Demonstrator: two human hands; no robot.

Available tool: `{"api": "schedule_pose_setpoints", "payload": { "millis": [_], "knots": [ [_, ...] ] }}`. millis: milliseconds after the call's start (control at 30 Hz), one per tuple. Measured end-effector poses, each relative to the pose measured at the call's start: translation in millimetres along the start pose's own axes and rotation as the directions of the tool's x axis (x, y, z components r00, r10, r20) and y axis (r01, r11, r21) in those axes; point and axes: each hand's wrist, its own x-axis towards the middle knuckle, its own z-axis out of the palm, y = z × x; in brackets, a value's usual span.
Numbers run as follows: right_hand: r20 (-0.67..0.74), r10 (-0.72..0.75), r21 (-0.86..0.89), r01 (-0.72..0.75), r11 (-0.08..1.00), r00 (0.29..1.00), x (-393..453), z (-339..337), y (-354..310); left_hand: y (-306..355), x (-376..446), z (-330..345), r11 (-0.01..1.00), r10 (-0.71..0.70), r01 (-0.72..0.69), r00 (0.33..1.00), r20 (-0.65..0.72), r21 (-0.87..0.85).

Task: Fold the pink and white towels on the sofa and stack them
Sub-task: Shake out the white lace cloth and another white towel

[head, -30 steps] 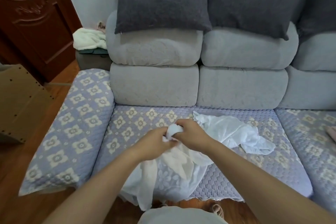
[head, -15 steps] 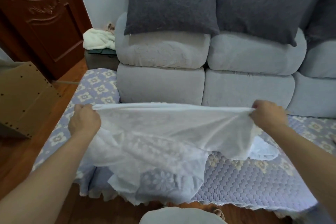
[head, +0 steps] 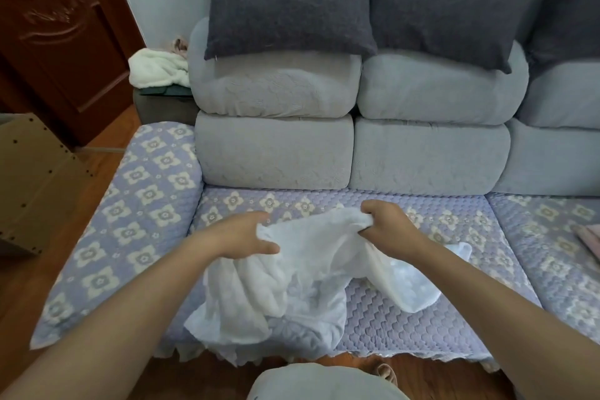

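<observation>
We hold the white towel (head: 308,273) over the front of the sofa seat (head: 422,318), a thin, gauzy cloth that bunches into soft folds and lets the quilted pattern show faintly through its single layers. Our left hand (head: 246,237) grasps its upper left edge, thumb laid across the top of the cloth and fingers curled behind it; our right hand (head: 386,224) clenches a gathered corner at the upper right, the fabric puckered inside the fist. Between the two hands the edge sags, and the rest spills down in crumpled lobes: one drapes past the scalloped front edge of the seat cover, another lies flat to the right on the seat. How many layers are bunched in the middle we cannot tell. The seat cover is lilac, stitched in small scales and dotted with cream flowers, and it runs over the left armrest (head: 130,221) too. At the far right edge a pink towel (head: 589,239) lies on the seat, cut off by the frame so only a folded corner shows. Behind rise plump grey velvety back cushions (head: 276,146) topped by dark grey pillows (head: 289,3) with a coarse weave. Beside the sofa's left end a low dark stool (head: 162,105) carries a fluffy cream bundle (head: 159,68), with something pinkish behind it too small to make out.
</observation>
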Motion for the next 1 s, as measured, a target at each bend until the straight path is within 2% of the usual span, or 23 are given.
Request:
{"api": "schedule_pose_setpoints", "payload": {
  "millis": [133,200,333,433,500,533,600,667,733,833,933,1000],
  "knots": [
    [0.104,-0.098,0.037,0.095,0.995,0.99,-5,4,-24,52,-19,21,0.982,0.174,-0.178,0.983,-0.06,-0.06],
    [0.107,-0.117,0.094,0.107,0.99,0.987,-7,9,-43,79,-24,38,0.973,0.223,-0.226,0.973,-0.065,-0.044],
    [0.062,-0.183,0.228,0.165,0.96,0.981,-5,5,-72,87,-18,61,0.983,0.162,-0.175,0.969,-0.187,-0.058],
    [0.022,-0.185,0.086,0.183,0.979,0.982,-1,-15,-65,58,-9,53,0.989,0.117,-0.135,0.957,-0.265,-0.053],
    [0.175,-0.101,-0.046,0.111,0.993,0.979,-1,-28,-50,38,-7,37,0.995,0.093,-0.078,0.946,-0.311,0.059],
    [0.318,-0.039,-0.073,0.066,0.995,0.947,-2,-31,-41,30,-6,28,0.994,0.081,-0.049,0.931,-0.357,0.099],
    [0.594,0.087,-0.149,0.003,0.989,0.8,-9,-28,-25,18,-1,9,0.989,0.077,-0.009,0.883,-0.463,0.146],
    [0.704,0.199,-0.289,0.02,0.957,0.682,-17,-20,-11,10,4,-13,0.985,0.065,0.034,0.831,-0.552,0.168],
    [0.719,0.298,-0.401,0.026,0.916,0.628,-22,-22,0,0,8,-33,0.988,-0.003,0.096,0.795,-0.607,0.121],
    [0.689,0.473,-0.554,-0.021,0.832,0.549,-26,-42,29,-36,15,-51,0.964,-0.242,0.251,0.711,-0.66,-0.083],
    [0.578,0.688,-0.766,0.002,0.643,0.439,-39,-61,67,-72,18,-50,0.915,-0.387,0.352,0.633,-0.67,-0.196],
    [0.474,0.794,-0.854,-0.023,0.52,0.38,-49,-73,88,-82,22,-43,0.908,-0.401,0.372,0.641,-0.654,-0.192]
  ]
}}
